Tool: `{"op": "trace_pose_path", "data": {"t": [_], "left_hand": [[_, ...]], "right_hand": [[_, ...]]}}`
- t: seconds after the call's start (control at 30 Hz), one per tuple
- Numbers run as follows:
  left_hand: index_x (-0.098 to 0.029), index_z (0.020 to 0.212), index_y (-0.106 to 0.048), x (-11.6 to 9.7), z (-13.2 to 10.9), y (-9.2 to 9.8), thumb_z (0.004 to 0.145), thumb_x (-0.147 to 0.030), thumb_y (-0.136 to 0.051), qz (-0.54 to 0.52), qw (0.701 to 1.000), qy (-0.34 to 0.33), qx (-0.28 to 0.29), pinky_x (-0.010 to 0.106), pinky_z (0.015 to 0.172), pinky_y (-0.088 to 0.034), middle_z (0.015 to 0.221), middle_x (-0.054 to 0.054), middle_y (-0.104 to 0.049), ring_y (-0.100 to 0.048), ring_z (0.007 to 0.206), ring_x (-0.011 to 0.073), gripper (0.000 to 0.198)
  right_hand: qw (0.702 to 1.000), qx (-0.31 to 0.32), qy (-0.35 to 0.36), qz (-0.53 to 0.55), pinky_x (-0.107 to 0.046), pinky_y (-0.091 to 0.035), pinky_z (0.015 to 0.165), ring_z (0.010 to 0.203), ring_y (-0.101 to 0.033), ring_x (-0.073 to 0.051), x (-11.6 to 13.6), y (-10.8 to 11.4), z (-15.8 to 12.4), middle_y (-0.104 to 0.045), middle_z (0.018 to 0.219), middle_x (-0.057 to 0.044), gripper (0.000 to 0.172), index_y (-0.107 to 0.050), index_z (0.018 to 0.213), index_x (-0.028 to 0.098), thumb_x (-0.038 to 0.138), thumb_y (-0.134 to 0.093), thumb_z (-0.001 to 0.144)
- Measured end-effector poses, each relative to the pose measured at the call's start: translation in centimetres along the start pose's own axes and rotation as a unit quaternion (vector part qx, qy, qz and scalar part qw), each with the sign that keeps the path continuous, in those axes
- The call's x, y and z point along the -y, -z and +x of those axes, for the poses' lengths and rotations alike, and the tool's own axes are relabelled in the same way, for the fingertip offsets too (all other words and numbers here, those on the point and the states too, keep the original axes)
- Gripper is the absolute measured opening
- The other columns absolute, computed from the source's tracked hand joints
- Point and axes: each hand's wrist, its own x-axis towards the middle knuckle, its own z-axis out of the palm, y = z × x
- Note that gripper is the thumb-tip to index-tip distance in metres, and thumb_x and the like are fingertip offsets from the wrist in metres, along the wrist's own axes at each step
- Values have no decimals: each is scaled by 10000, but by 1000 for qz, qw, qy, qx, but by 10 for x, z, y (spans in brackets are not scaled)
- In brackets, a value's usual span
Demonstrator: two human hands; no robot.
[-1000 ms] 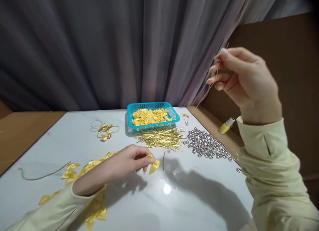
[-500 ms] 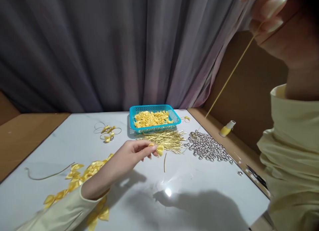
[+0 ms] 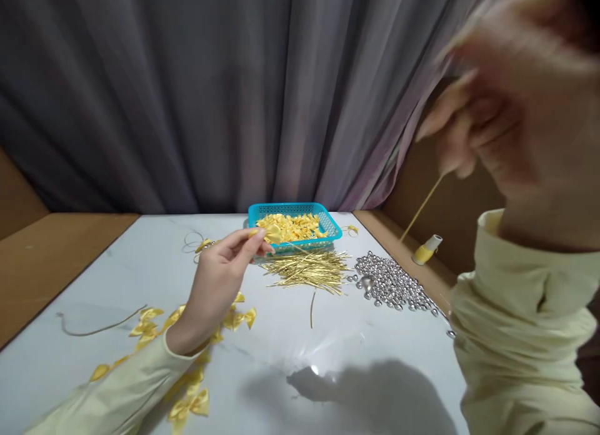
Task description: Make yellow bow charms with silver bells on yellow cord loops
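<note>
My left hand, thumb and fingers pinched, holds a yellow ribbon bow just in front of the basket's near side. High on the right, my right hand is smeared by motion, its lower fingers curled. From under those fingers a taut yellow thread slants down and left toward the table's right edge. Below my left hand lies a pile of gold twist ties. More yellow bows are strewn beneath and around my left forearm.
A blue basket of small yellow bows stands at the back. Silver beads spread on the right. A thread spool stands past the right edge. Wire rings with bows lie back left, and a loose cord lies at the left.
My left hand has moved up and left with the bow, toward the basket. My right hand has swung down and left, its thread now shorter in view. The view has shifted slightly.
</note>
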Motion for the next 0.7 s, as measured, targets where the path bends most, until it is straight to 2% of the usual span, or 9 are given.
{"op": "trace_pose_path", "data": {"t": [0.07, 0.1, 0.13, 0.2, 0.37, 0.43, 0.5, 0.6, 0.7], "left_hand": [[-219, 764, -674, -1, -1, -1, 855, -365, -621, -28, 999, -8, -25, 229, 663, -454, 703, -24, -679, -595, 701, 135, 179], [-219, 784, -664, -1, -2, -2, 867, -374, -606, -43, 999, -7, -29, 234, 659, -461, 694, -25, -681, -602, 693, 136, 186], [-218, 808, -653, 0, -3, -4, 877, -386, -592, -57, 998, -2, -27, 243, 661, -472, 691, -22, -691, -617, 692, 141, 191], [-213, 841, -630, 1, -7, -10, 886, -410, -575, -80, 997, 19, -10, 272, 689, -498, 711, -5, -723, -659, 724, 164, 209], [-217, 917, -562, 3, -19, -23, 903, -439, -535, -104, 990, 90, 42, 325, 807, -495, 808, 25, -769, -701, 846, 197, 224], [-219, 922, -534, 0, -26, -27, 906, -444, -526, -100, 984, 124, 81, 343, 824, -473, 767, 30, -769, -702, 826, 206, 226], [-217, 910, -538, -3, -35, -30, 916, -435, -508, -94, 975, 149, 135, 355, 846, -442, 718, 29, -760, -700, 783, 210, 220], [-218, 831, -516, -4, -48, -34, 932, -430, -468, -97, 959, 182, 194, 333, 758, -445, 539, -8, -677, -645, 609, 182, 240], [-225, 800, -476, -1, -55, -36, 927, -441, -456, -110, 942, 216, 233, 268, 525, -397, 391, -84, -471, -443, 388, 120, 251]], "right_hand": [[999, 5, 30, -19, -221, -307, 222, 340, -537, -107, -4, -12, -22, -664, 612, -4, 103, -658, 733, 156, 184, -674, 831], [999, -21, 45, -2, -201, -260, 207, 300, -486, -76, -6, -19, -32, -649, 588, 13, 107, -654, 746, 161, 178, -650, 851], [1000, -14, 16, 2, -194, -266, 210, 289, -477, -73, -8, -25, -40, -646, 575, 17, 102, -659, 769, 158, 186, -634, 864], [993, 73, -78, 40, -194, -323, 228, 293, -514, -105, -11, -40, -51, -637, 534, 22, 101, -664, 798, 154, 216, -627, 869], [964, 149, -141, 169, -178, -432, 304, 351, -574, -107, -22, -73, -52, -646, 551, 45, 109, -665, 807, 192, 271, -615, 863], [951, 181, -154, 195, -178, -466, 348, 388, -591, -102, -28, -81, -48, -653, 575, 38, 117, -669, 797, 208, 319, -653, 832], [948, 180, -161, 208, -173, -464, 359, 386, -577, -89, -35, -85, -44, -647, 573, 33, 137, -668, 783, 213, 347, -684, 805], [954, 145, -159, 210, -156, -426, 347, 377, -557, -76, -43, -84, -38, -632, 557, 27, 138, -667, 783, 198, 332, -683, 813], [960, 125, -142, 208, -149, -394, 327, 372, -547, -75, -50, -79, -33, -632, 551, 18, 130, -667, 803, 174, 298, -662, 839]]}}
